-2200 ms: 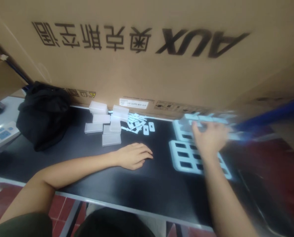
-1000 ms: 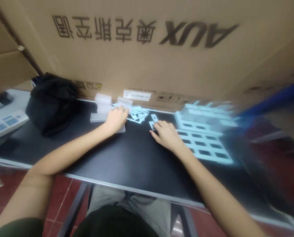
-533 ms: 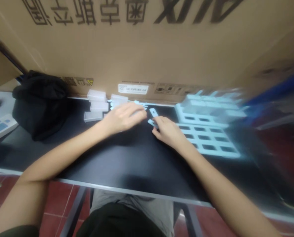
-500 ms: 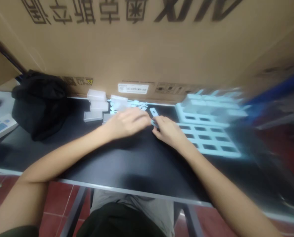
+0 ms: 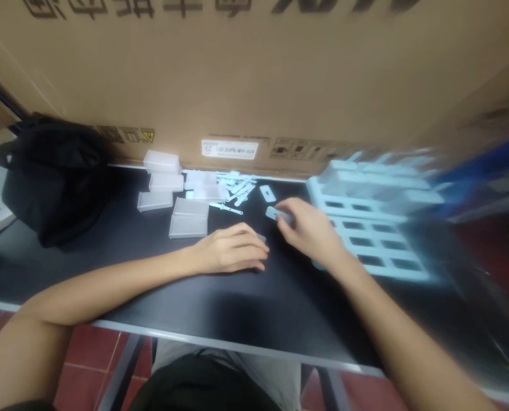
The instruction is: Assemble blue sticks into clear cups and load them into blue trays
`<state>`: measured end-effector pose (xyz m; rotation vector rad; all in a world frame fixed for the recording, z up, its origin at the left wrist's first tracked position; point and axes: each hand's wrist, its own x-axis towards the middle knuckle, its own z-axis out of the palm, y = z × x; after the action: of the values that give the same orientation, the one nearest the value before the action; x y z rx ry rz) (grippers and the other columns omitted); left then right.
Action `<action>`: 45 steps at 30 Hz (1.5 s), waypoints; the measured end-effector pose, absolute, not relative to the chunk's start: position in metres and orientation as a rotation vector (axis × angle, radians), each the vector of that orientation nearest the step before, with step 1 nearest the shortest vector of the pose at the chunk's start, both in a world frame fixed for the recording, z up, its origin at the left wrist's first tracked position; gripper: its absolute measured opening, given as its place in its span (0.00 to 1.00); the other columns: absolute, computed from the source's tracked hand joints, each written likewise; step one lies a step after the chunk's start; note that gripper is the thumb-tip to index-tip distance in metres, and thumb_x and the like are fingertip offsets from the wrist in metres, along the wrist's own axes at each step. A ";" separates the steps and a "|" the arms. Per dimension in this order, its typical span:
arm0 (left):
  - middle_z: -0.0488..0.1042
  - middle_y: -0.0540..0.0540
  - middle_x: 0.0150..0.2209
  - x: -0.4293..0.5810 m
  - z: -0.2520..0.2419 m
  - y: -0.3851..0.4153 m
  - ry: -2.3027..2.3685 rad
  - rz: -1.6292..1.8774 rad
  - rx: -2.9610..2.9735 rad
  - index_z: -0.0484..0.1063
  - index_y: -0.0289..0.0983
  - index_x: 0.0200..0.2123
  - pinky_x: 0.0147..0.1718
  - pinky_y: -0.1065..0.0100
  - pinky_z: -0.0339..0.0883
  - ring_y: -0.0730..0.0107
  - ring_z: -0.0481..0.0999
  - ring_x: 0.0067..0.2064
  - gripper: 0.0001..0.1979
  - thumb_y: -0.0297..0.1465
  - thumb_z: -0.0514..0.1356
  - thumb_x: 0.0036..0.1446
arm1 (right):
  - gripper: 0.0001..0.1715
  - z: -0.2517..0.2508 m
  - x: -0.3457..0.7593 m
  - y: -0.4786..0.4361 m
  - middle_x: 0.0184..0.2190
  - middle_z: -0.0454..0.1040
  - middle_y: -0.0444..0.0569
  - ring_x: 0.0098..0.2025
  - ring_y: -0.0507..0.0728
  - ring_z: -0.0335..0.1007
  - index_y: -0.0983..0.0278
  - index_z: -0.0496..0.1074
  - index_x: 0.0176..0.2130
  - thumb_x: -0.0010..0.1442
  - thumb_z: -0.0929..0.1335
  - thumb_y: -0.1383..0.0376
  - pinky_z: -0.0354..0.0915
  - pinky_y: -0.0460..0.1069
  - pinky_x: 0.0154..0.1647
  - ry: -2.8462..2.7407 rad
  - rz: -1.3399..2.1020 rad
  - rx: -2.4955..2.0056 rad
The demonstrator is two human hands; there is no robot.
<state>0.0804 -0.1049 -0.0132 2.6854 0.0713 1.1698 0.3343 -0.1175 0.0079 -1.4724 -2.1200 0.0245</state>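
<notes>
Partly hidden under left hand (image 5: 231, 251): small piece (image 5: 261, 237).

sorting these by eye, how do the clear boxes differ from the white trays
The clear boxes are small, translucent and solid-sided; the white trays are larger, opaque and full of rectangular slots. The boxes lie scattered at the left, near the black bag; the trays sit together at the right. Both rest on the black table.

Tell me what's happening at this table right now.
A person sits at a black table against a big cardboard box. The right hand pinches a small pale plastic piece beside white slotted trays. The left hand rests curled on the table, near clear plastic cases and loose small parts.
</notes>
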 end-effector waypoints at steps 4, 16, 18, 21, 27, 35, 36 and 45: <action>0.81 0.40 0.48 0.082 -0.011 -0.107 0.086 1.272 2.546 0.75 0.38 0.57 0.49 0.63 0.81 0.65 0.81 0.49 0.21 0.32 0.72 0.63 | 0.05 0.025 0.326 -0.129 0.33 0.79 0.45 0.27 0.53 0.70 0.58 0.74 0.41 0.66 0.71 0.60 0.69 0.50 0.31 -1.848 0.219 -1.285; 0.74 0.47 0.43 0.088 -0.028 -0.110 0.573 1.253 2.037 0.62 0.41 0.54 0.37 0.66 0.76 0.69 0.78 0.38 0.37 0.51 0.75 0.53 | 0.09 0.029 0.287 -0.158 0.30 0.76 0.43 0.24 0.51 0.70 0.57 0.78 0.39 0.65 0.76 0.56 0.68 0.48 0.22 -1.532 0.654 -1.013; 0.72 0.46 0.46 0.089 -0.030 -0.110 0.494 1.262 2.100 0.58 0.43 0.56 0.38 0.66 0.76 0.69 0.77 0.40 0.37 0.51 0.73 0.56 | 0.10 0.025 0.283 -0.158 0.30 0.76 0.43 0.26 0.52 0.71 0.58 0.76 0.38 0.66 0.75 0.55 0.67 0.48 0.24 -1.575 0.639 -1.028; 0.68 0.49 0.45 0.088 -0.030 -0.109 0.290 1.259 2.241 0.53 0.46 0.58 0.36 0.70 0.72 0.73 0.74 0.38 0.32 0.46 0.70 0.63 | 0.10 0.019 0.280 -0.158 0.29 0.75 0.44 0.29 0.52 0.71 0.58 0.74 0.36 0.71 0.70 0.58 0.66 0.47 0.26 -1.679 0.595 -1.052; 0.64 0.52 0.42 0.088 -0.027 -0.108 0.166 1.192 2.317 0.51 0.48 0.60 0.30 0.75 0.65 0.77 0.69 0.32 0.30 0.45 0.67 0.67 | 0.09 0.020 0.277 -0.166 0.28 0.73 0.41 0.25 0.49 0.69 0.60 0.67 0.38 0.73 0.63 0.69 0.63 0.44 0.26 -1.892 0.359 -1.021; 0.62 0.52 0.41 0.086 -0.029 -0.107 0.117 1.171 2.416 0.49 0.48 0.61 0.30 0.73 0.67 0.77 0.68 0.31 0.26 0.42 0.62 0.71 | 0.14 0.025 0.272 -0.168 0.25 0.64 0.39 0.22 0.49 0.61 0.58 0.58 0.35 0.72 0.60 0.74 0.58 0.45 0.26 -2.122 0.136 -0.901; 0.62 0.51 0.41 0.085 -0.030 -0.107 0.125 1.176 2.447 0.48 0.48 0.61 0.31 0.72 0.68 0.75 0.68 0.32 0.26 0.41 0.62 0.71 | 0.14 0.027 0.272 -0.168 0.25 0.65 0.39 0.23 0.49 0.61 0.58 0.57 0.34 0.71 0.59 0.74 0.58 0.45 0.26 -2.148 0.132 -0.898; 0.76 0.47 0.43 0.075 -0.028 -0.115 0.276 0.779 2.636 0.54 0.47 0.64 0.37 0.68 0.74 0.66 0.81 0.39 0.20 0.39 0.55 0.74 | 0.14 0.039 0.276 -0.174 0.23 0.68 0.42 0.21 0.52 0.62 0.60 0.64 0.31 0.68 0.59 0.71 0.56 0.49 0.26 -2.295 -0.295 -1.061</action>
<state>0.0753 -0.1145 -0.0280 2.6361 0.2764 0.7787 0.2756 -0.1741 0.0391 -1.0607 -2.2948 -0.2954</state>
